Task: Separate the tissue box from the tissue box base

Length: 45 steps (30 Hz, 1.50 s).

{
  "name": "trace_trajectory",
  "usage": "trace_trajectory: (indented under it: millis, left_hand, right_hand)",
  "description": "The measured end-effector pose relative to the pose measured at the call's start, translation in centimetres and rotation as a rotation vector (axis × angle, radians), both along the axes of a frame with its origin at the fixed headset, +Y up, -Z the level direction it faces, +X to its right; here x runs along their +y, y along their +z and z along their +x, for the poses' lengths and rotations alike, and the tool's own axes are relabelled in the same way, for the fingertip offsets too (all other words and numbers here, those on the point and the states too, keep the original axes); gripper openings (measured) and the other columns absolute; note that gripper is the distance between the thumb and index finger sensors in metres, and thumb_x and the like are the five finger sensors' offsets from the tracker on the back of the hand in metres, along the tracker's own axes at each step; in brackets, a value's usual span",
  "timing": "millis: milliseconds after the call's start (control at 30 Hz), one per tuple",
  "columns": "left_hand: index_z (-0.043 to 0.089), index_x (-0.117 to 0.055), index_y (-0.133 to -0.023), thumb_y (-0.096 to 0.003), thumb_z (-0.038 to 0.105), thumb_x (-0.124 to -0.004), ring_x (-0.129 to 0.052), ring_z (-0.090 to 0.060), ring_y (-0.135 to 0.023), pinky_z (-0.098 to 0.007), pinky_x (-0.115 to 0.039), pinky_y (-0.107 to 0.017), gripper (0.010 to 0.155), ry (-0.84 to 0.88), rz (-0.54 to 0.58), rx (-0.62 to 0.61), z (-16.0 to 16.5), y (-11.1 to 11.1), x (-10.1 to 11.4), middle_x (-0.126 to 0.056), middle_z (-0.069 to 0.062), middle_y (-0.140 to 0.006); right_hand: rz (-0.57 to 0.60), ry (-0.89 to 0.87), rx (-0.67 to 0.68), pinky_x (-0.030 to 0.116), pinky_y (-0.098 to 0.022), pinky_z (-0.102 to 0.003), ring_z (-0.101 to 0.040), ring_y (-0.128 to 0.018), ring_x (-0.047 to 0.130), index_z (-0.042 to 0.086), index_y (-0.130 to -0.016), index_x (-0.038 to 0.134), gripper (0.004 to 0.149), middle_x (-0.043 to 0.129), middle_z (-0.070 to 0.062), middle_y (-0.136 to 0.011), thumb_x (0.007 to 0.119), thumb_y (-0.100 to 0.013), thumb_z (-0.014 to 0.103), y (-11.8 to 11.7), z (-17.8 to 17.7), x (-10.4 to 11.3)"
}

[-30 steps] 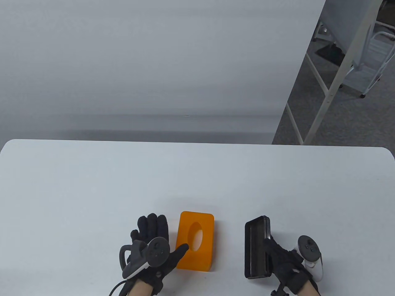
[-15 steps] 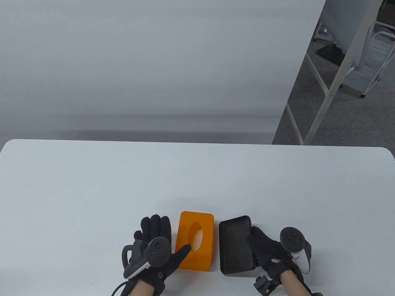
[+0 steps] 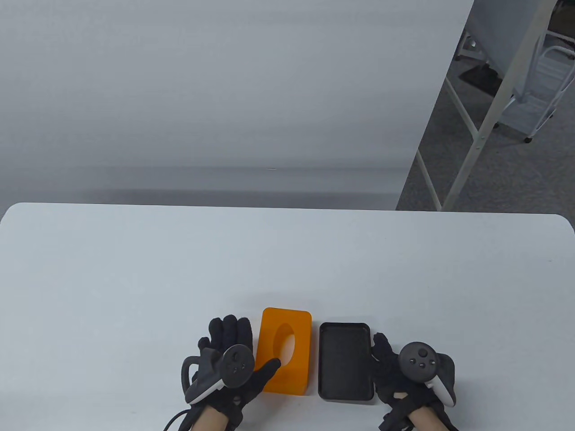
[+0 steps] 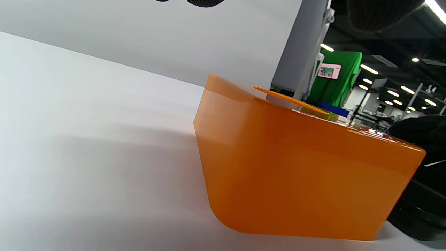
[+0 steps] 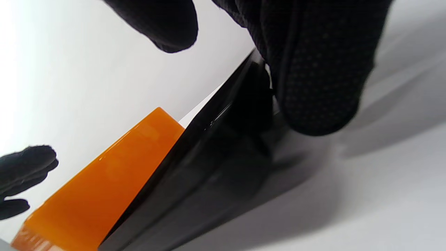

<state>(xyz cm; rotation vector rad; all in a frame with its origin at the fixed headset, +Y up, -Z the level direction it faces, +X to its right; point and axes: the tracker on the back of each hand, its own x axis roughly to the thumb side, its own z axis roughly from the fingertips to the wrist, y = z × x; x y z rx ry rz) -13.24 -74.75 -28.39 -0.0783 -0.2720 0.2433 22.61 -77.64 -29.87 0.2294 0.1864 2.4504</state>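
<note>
Lying flat now at the lower centre of the table view, the black tissue box base (image 3: 345, 361) rests open side up just beside the orange tissue box (image 3: 285, 350), with a thin strip of white table (image 3: 287, 260) showing between them. A second ago the base stood on edge further right in the frame, held by the right hand (image 3: 406, 375); half a second ago it was tilting down next to the box. That hand now sits against the base's right edge, and in the right wrist view a fingertip (image 5: 318, 87) touches the black rim while the others hover loose, so the grasp looks relaxed rather than pinching. The left hand (image 3: 233, 363) has barely shifted: fingers extended along the box's left side, thumb lying on its top near the oval opening. Judging by this, the two parts are already apart and both set down, so the task seems essentially finished, with only letting go remaining.
</note>
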Motion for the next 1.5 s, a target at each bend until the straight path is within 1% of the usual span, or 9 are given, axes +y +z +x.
trace_trajectory:
  millis: [233, 400, 533, 667, 800, 900, 1133, 1333, 1500]
  left_hand:
    - [-0.007, -0.029, -0.111, -0.0511, 0.077, -0.053, -0.017, -0.069, -0.096, -0.083, -0.033, -0.058, 0.106, 0.006, 0.006, 0.002, -0.1, -0.1, 0.1, -0.019, -0.038, -0.110]
    - [-0.007, -0.030, -0.111, -0.0510, 0.076, -0.053, -0.017, -0.069, -0.096, -0.083, -0.033, -0.058, 0.106, 0.002, 0.017, -0.014, 0.4, 0.2, 0.3, -0.019, -0.038, -0.110]
    - [-0.007, -0.030, -0.112, -0.0508, 0.076, -0.053, -0.017, -0.069, -0.096, -0.083, -0.033, -0.058, 0.106, -0.011, 0.029, -0.034, 0.9, 0.5, 0.5, -0.019, -0.037, -0.111]
    - [-0.006, -0.030, -0.112, -0.0508, 0.076, -0.053, -0.017, -0.069, -0.096, -0.084, -0.032, -0.058, 0.105, -0.026, 0.030, -0.052, 1.2, 0.6, 0.5, -0.019, -0.037, -0.111]
    - [-0.006, -0.030, -0.112, -0.0507, 0.076, -0.054, -0.016, -0.069, -0.096, -0.084, -0.032, -0.058, 0.105, -0.029, 0.028, -0.065, 1.5, 0.3, 0.5, -0.018, -0.037, -0.111]
    - [-0.006, -0.030, -0.112, -0.0506, 0.076, -0.054, -0.015, -0.069, -0.096, -0.084, -0.031, -0.059, 0.105, -0.035, 0.022, -0.070, 1.6, 0.1, 0.4, -0.018, -0.037, -0.111]
    - [-0.006, -0.030, -0.112, -0.0507, 0.076, -0.054, -0.015, -0.069, -0.096, -0.083, -0.031, -0.059, 0.105, -0.031, 0.009, -0.069, 1.9, 0.2, 0.3, -0.018, -0.037, -0.111]
    - [-0.005, -0.030, -0.112, -0.0501, 0.077, -0.054, -0.014, -0.068, -0.097, -0.083, -0.030, -0.059, 0.106, -0.025, 0.013, -0.068, 1.4, -0.6, 0.6, -0.017, -0.036, -0.112]
    - [-0.005, -0.030, -0.112, -0.0500, 0.077, -0.053, -0.014, -0.068, -0.097, -0.084, -0.030, -0.059, 0.106, -0.040, -0.009, -0.060, 0.7, -0.9, 0.0, -0.017, -0.036, -0.112]
  right_hand:
    - [0.122, 0.214, 0.032, 0.091, -0.033, -0.045, -0.055, -0.074, 0.086, -0.003, -0.104, 0.040, 0.069, 0.062, -0.039, -0.096, 0.068, -0.058, 0.039, 1.3, 1.2, 3.4]
    - [0.159, 0.352, 0.003, 0.081, -0.044, -0.056, -0.058, -0.080, 0.078, -0.001, -0.106, 0.036, 0.074, 0.055, -0.038, -0.101, 0.067, -0.058, 0.045, 3.0, 3.4, 4.8]
    - [0.152, 0.437, -0.032, 0.069, -0.053, -0.066, -0.064, -0.088, 0.064, 0.001, -0.109, 0.036, 0.079, 0.049, -0.038, -0.106, 0.066, -0.057, 0.053, 4.3, 5.3, 3.9]
    - [0.041, 0.507, -0.004, 0.056, -0.058, -0.073, -0.068, -0.094, 0.047, 0.003, -0.110, 0.031, 0.085, 0.038, -0.037, -0.110, 0.063, -0.055, 0.060, 4.4, 6.4, 2.5]
    - [0.039, 0.530, 0.020, 0.043, -0.059, -0.080, -0.069, -0.096, 0.036, 0.005, -0.111, 0.029, 0.090, 0.029, -0.037, -0.112, 0.061, -0.053, 0.067, 4.2, 6.7, 2.3]
    - [0.024, 0.541, 0.045, 0.037, -0.059, -0.082, -0.069, -0.097, 0.031, 0.006, -0.111, 0.027, 0.093, 0.025, -0.037, -0.113, 0.058, -0.052, 0.070, 4.1, 6.7, 1.9]
    - [-0.017, 0.570, 0.068, 0.033, -0.059, -0.083, -0.070, -0.098, 0.028, 0.006, -0.111, 0.024, 0.095, 0.021, -0.037, -0.113, 0.056, -0.051, 0.072, 4.5, 7.3, 1.0]
    - [0.017, 0.565, 0.063, 0.030, -0.058, -0.084, -0.070, -0.098, 0.026, 0.006, -0.111, 0.023, 0.096, 0.020, -0.037, -0.113, 0.056, -0.050, 0.072, 3.7, 7.1, 1.2]
    - [-0.019, 0.610, 0.085, 0.029, -0.058, -0.085, -0.070, -0.098, 0.026, 0.006, -0.111, 0.022, 0.096, 0.019, -0.037, -0.113, 0.055, -0.051, 0.073, 3.6, 6.9, 0.3]
